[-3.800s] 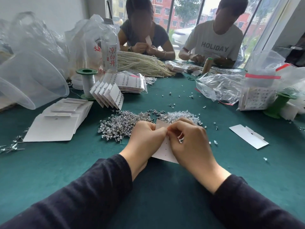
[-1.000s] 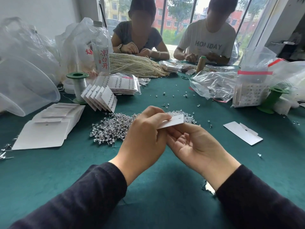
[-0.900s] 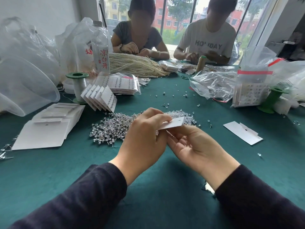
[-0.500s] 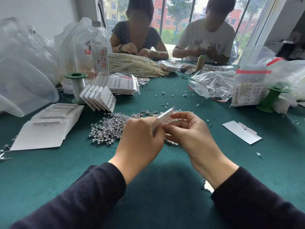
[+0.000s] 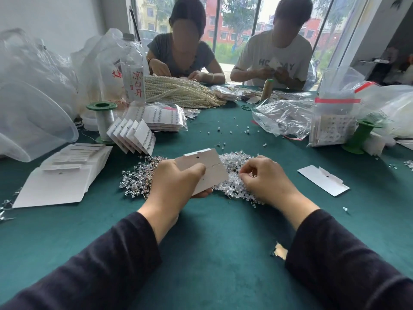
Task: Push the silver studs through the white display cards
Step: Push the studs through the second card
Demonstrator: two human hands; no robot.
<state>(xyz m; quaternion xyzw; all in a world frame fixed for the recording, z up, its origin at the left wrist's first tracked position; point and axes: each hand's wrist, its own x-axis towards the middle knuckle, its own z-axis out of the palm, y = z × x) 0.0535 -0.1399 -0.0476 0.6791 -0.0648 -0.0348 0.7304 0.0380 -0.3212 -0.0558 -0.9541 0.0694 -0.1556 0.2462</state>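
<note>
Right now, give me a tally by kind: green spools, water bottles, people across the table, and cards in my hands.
Green spools: 2, left spool and right spool.
Water bottle: 1.
People across the table: 2, person in grey and person in white.
Cards in hand: 1, white card held by the left hand.
Total: 6.

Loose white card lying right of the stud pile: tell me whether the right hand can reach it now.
Probably yes. The right hand sits at the clear pile, and only bare green cloth lies between it and the loose card.
</note>
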